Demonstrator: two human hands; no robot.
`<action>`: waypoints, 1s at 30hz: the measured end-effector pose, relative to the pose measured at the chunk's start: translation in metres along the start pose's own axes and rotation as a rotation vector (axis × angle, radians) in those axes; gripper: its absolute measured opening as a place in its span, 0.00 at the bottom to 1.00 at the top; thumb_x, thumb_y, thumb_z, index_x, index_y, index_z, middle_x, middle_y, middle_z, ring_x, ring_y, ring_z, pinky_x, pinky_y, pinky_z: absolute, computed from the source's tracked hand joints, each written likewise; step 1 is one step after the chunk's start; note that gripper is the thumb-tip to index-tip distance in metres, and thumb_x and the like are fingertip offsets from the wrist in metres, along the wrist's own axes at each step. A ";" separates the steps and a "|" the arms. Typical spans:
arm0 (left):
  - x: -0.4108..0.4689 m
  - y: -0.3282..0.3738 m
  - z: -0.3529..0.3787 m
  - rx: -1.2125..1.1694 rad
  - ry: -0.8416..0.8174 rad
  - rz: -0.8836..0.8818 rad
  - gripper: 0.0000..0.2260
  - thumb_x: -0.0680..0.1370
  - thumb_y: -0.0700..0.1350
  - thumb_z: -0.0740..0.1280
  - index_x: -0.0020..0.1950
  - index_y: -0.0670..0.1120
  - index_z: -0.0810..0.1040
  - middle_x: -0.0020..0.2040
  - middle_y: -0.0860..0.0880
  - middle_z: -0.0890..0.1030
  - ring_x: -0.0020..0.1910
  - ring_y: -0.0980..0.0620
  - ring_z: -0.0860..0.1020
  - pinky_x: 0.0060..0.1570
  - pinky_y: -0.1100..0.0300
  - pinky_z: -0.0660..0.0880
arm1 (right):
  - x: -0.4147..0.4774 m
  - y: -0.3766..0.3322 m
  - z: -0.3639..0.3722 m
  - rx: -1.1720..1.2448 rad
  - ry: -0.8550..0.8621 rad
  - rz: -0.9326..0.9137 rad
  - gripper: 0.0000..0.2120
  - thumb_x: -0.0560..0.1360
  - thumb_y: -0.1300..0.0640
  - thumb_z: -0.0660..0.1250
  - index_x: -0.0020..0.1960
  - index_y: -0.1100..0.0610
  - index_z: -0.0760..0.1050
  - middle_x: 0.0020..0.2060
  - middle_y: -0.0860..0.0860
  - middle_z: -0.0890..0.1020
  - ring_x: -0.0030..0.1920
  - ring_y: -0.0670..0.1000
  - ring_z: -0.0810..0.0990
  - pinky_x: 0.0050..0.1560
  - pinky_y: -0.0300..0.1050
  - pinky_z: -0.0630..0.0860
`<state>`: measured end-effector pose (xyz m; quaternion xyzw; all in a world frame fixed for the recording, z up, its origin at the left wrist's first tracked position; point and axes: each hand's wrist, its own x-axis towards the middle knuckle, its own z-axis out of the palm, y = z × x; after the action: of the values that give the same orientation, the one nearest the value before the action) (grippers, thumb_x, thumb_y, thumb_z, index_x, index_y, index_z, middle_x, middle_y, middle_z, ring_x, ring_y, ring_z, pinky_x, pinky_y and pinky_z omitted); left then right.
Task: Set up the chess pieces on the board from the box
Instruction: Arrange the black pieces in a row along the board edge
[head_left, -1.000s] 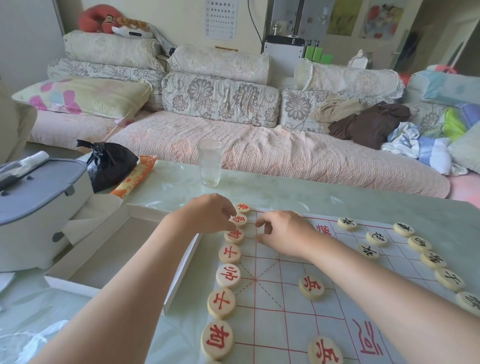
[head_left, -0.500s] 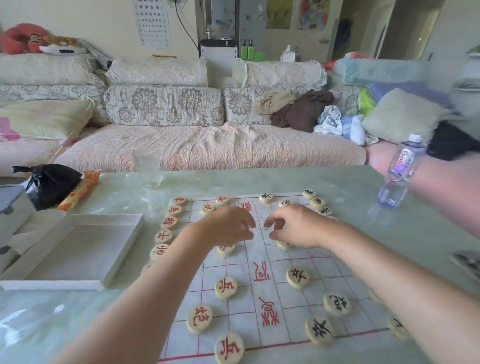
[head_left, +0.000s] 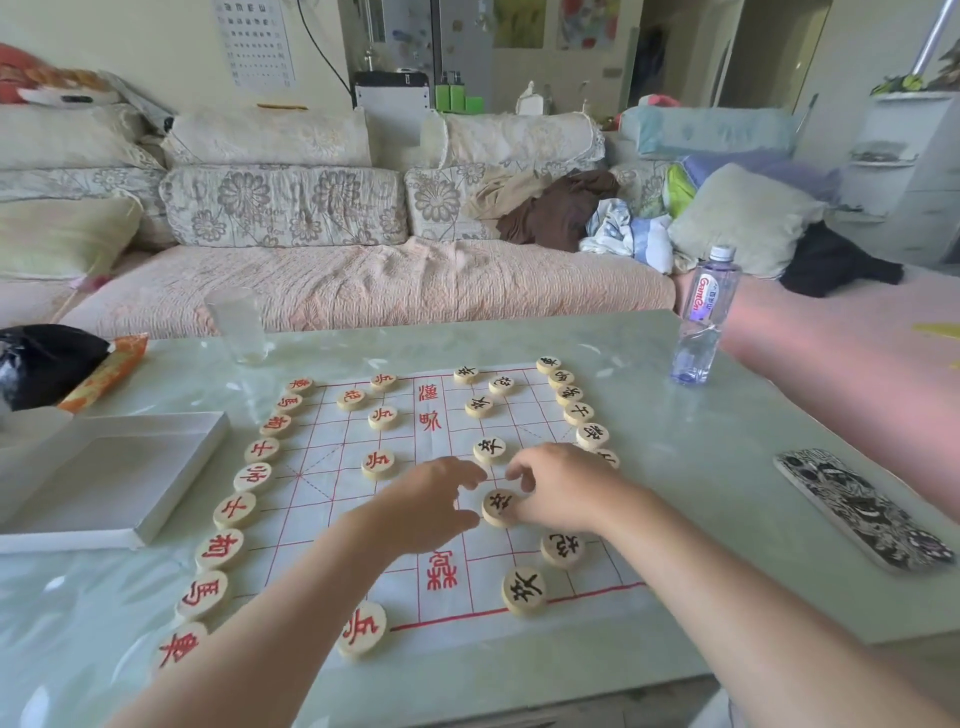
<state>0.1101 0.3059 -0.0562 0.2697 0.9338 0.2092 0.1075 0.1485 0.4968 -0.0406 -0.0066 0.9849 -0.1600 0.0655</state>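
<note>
1. Two hands meet over the middle of the board (head_left: 322, 499). The right hand (head_left: 563, 488) curls its fingers on the right rim of a black-marked piece (head_left: 498, 507) lying flat there. The left hand (head_left: 428, 506) is just beside it, fingers loosely curled and slightly apart, holding nothing.
2. Red-marked pieces (head_left: 253, 477) line the board's left edge and a black-marked row (head_left: 578, 413) its right edge. The right hand hides part of that row.
3. The left forearm covers the near-left squares.
4. On the table (head_left: 701, 493): white box (head_left: 104, 483) at the left edge, glass (head_left: 236, 325) far left, water bottle (head_left: 704, 317) far right, phone (head_left: 862, 512) at the right edge.
</note>
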 end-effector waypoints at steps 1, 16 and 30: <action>0.000 0.001 0.003 -0.006 0.001 -0.003 0.22 0.76 0.47 0.70 0.69 0.54 0.70 0.62 0.57 0.76 0.57 0.56 0.76 0.54 0.64 0.72 | 0.000 0.001 0.002 -0.030 0.004 0.006 0.26 0.69 0.36 0.69 0.64 0.44 0.74 0.57 0.42 0.78 0.59 0.47 0.76 0.56 0.45 0.74; 0.008 0.005 0.020 0.098 0.068 0.047 0.25 0.75 0.47 0.70 0.70 0.52 0.68 0.61 0.53 0.77 0.61 0.50 0.72 0.61 0.53 0.70 | 0.006 0.006 0.012 0.019 -0.099 -0.064 0.19 0.73 0.42 0.68 0.64 0.41 0.75 0.58 0.41 0.78 0.58 0.47 0.77 0.55 0.45 0.76; 0.010 0.004 0.025 0.163 0.063 0.034 0.19 0.75 0.54 0.69 0.64 0.53 0.74 0.57 0.50 0.76 0.58 0.48 0.71 0.59 0.52 0.70 | 0.013 0.006 0.015 0.012 -0.112 -0.110 0.10 0.71 0.42 0.70 0.50 0.43 0.79 0.47 0.43 0.80 0.49 0.49 0.79 0.51 0.51 0.79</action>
<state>0.1119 0.3227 -0.0777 0.2865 0.9459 0.1429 0.0524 0.1380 0.4967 -0.0585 -0.0695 0.9768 -0.1688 0.1118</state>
